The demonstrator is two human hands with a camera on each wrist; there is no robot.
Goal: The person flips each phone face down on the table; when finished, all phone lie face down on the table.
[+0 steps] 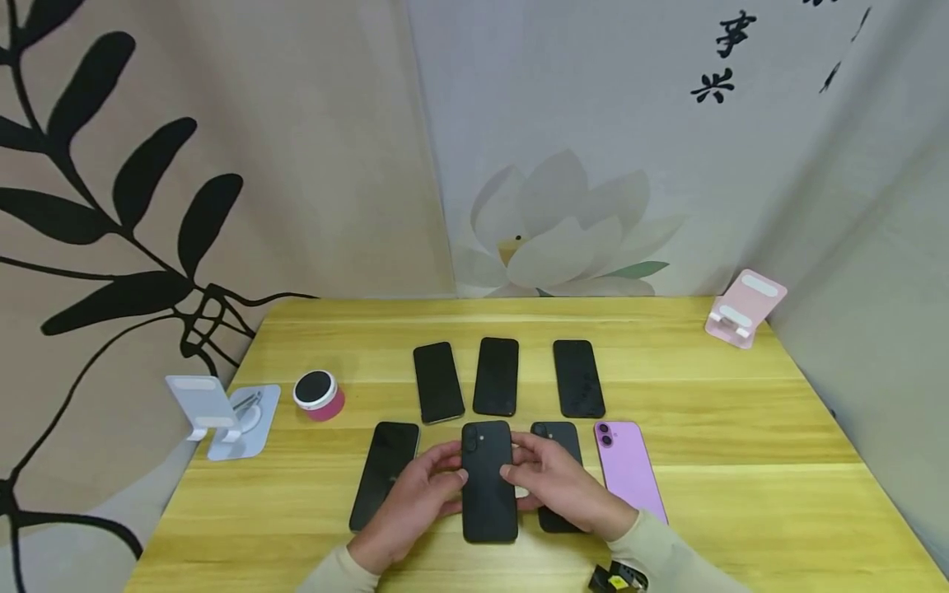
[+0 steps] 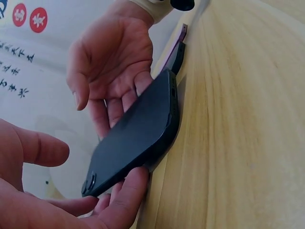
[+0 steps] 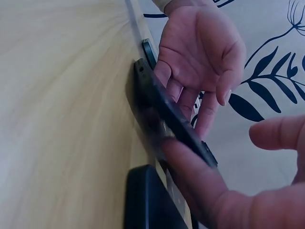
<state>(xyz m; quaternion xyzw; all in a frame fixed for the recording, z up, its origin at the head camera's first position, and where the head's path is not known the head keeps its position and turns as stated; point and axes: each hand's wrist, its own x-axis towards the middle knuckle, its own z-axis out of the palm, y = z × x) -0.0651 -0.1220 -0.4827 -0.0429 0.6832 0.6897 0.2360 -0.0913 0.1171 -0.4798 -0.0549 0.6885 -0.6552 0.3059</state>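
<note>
A black smartphone [image 1: 489, 494] lies back up across the fingers of both hands, its twin camera lenses at the far end. It is tilted, its port end low beside the table in the left wrist view. My left hand [image 1: 423, 492] is at its left long edge, with fingertips against the edge and thumb [image 2: 47, 149] raised off it. At the right edge, my right hand [image 1: 556, 482] has its fingers underneath and its thumb [image 3: 276, 133] lifted. A second black phone [image 1: 565, 436], camera side up, is partly hidden under my right hand.
Left of my hands lies a dark phone [image 1: 381, 473]; right, a purple phone [image 1: 630, 469]. Behind are three black phones, the middle one [image 1: 497, 376] upright to me. A white phone stand [image 1: 245, 428] and a pink-and-white round canister [image 1: 320, 397] stand left; a pink stand [image 1: 749, 305] back right.
</note>
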